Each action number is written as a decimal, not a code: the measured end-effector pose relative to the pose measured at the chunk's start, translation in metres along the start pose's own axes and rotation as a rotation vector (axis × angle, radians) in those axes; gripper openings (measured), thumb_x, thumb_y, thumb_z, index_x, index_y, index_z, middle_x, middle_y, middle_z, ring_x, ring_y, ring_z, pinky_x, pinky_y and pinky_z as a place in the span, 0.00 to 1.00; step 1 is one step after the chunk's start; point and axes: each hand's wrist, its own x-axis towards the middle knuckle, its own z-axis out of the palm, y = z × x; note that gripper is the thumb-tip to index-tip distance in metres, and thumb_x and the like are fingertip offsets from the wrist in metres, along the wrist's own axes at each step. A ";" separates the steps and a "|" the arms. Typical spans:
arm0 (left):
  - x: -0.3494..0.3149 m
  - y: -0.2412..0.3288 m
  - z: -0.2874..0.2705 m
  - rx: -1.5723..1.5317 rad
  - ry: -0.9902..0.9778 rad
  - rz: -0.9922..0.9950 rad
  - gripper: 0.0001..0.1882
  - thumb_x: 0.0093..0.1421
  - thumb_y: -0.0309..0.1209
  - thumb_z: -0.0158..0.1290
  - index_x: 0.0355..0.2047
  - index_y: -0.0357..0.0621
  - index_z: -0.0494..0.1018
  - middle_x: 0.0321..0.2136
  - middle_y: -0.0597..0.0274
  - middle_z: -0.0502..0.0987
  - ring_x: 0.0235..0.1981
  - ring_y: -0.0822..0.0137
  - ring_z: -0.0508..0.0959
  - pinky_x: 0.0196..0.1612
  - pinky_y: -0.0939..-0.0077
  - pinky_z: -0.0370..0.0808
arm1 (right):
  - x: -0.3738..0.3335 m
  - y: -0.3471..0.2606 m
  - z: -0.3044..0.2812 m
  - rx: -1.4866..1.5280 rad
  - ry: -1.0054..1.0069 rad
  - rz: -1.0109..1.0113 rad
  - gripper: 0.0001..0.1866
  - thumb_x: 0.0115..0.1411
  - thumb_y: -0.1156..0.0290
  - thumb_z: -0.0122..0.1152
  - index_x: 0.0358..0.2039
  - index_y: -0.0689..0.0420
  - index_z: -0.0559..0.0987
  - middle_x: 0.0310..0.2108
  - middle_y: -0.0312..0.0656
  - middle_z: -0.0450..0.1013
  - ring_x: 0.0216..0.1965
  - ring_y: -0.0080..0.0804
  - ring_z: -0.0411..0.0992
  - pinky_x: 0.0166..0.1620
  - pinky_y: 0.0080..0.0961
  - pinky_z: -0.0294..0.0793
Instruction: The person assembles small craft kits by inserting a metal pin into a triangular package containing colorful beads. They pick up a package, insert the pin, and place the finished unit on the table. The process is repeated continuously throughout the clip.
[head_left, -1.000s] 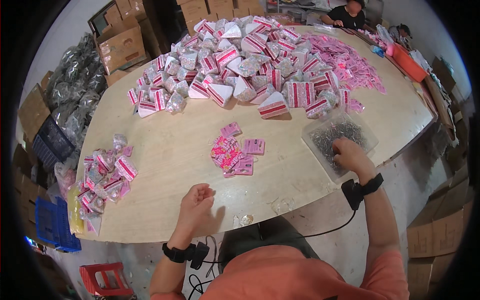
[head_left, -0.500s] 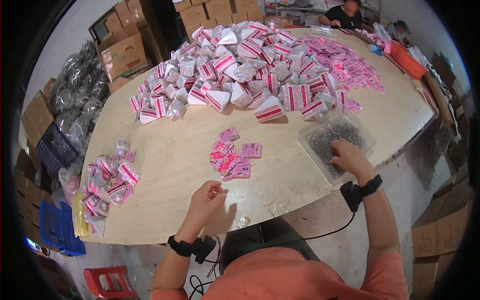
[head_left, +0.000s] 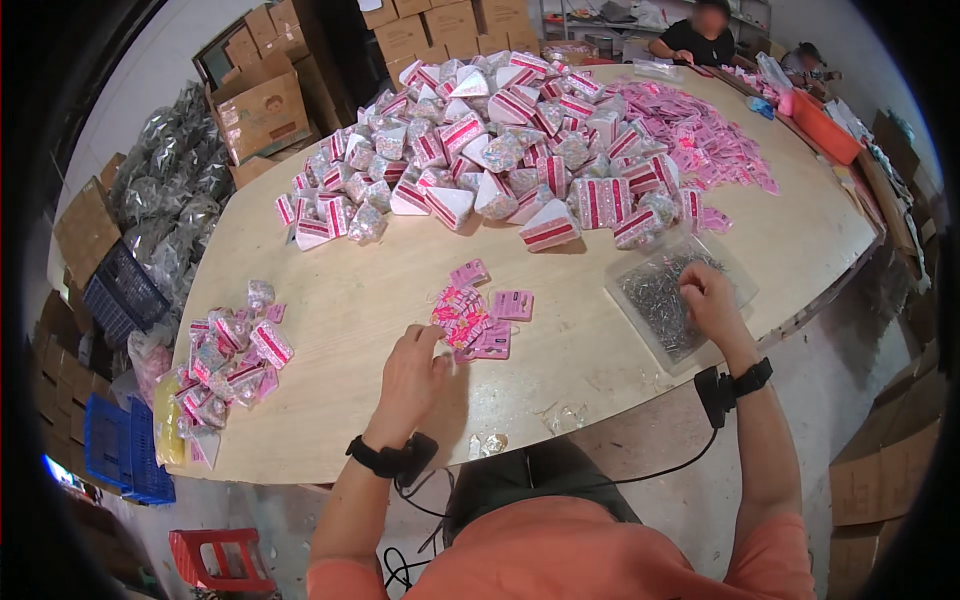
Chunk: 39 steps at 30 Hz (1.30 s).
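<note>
My left hand (head_left: pixel 408 375) is just left of a small heap of bright pink printed labels (head_left: pixel 460 312), fingers stretched toward its edge and apart, with nothing visible in them. Around that heap lie several pink cards (head_left: pixel 514 305) with a dark mark. My right hand (head_left: pixel 710 302) hovers over a transparent plastic box (head_left: pixel 622 290) full of thin dark metal pieces (head_left: pixel 662 318), perhaps pins. Its fingers are curled in a pinch; whatever they hold is too small to make out. Both wrists wear black straps with a small device.
A large pile of wrapped cake-slice-shaped items (head_left: pixel 480 150) covers the table's far side, beside many pink cards (head_left: pixel 715 130). A smaller group of wrapped slices (head_left: pixel 225 360) lies at left. A person (head_left: pixel 700 40) sits at the far right. A red stool (head_left: pixel 220 560) stands below left.
My left hand has moved forward to the pink label heap, its fingers extending. My right hand has lifted slightly from the metal pieces in the box. The whole view has shifted a little.
</note>
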 end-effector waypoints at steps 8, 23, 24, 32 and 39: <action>0.018 -0.018 0.011 0.332 -0.075 0.103 0.05 0.48 0.22 0.48 0.27 0.40 0.70 0.31 0.55 0.71 0.35 0.54 0.71 0.34 0.63 0.72 | -0.005 -0.012 0.002 0.045 -0.132 0.055 0.04 0.48 0.82 0.48 0.27 0.62 0.68 0.19 0.42 0.66 0.19 0.32 0.69 0.23 0.26 0.68; 0.020 -0.028 0.017 0.107 0.056 0.138 0.06 0.47 0.23 0.51 0.27 0.39 0.71 0.27 0.54 0.71 0.32 0.54 0.71 0.36 0.64 0.70 | -0.004 -0.010 0.006 -0.205 -0.109 -0.218 0.05 0.46 0.81 0.48 0.26 0.61 0.72 0.26 0.52 0.69 0.31 0.51 0.69 0.34 0.39 0.68; 0.021 -0.031 0.019 0.151 0.017 0.124 0.06 0.47 0.24 0.52 0.27 0.39 0.71 0.27 0.54 0.71 0.32 0.53 0.71 0.36 0.63 0.69 | -0.004 -0.006 0.007 -0.271 -0.131 -0.230 0.05 0.47 0.81 0.48 0.26 0.61 0.72 0.26 0.52 0.69 0.31 0.51 0.69 0.35 0.39 0.68; 0.037 -0.036 0.005 -0.076 0.121 0.075 0.03 0.47 0.24 0.52 0.23 0.38 0.71 0.22 0.56 0.71 0.25 0.59 0.70 0.29 0.68 0.68 | -0.002 0.016 0.014 -0.517 -0.177 -0.276 0.03 0.49 0.79 0.48 0.25 0.61 0.71 0.29 0.52 0.68 0.32 0.53 0.68 0.36 0.40 0.67; 0.052 -0.020 -0.026 -0.674 0.067 -0.260 0.03 0.52 0.24 0.49 0.22 0.40 0.70 0.20 0.65 0.73 0.21 0.79 0.68 0.23 0.85 0.62 | 0.001 -0.001 0.013 -0.334 -0.068 -0.325 0.01 0.52 0.80 0.46 0.26 0.61 0.68 0.28 0.51 0.65 0.31 0.51 0.67 0.35 0.41 0.66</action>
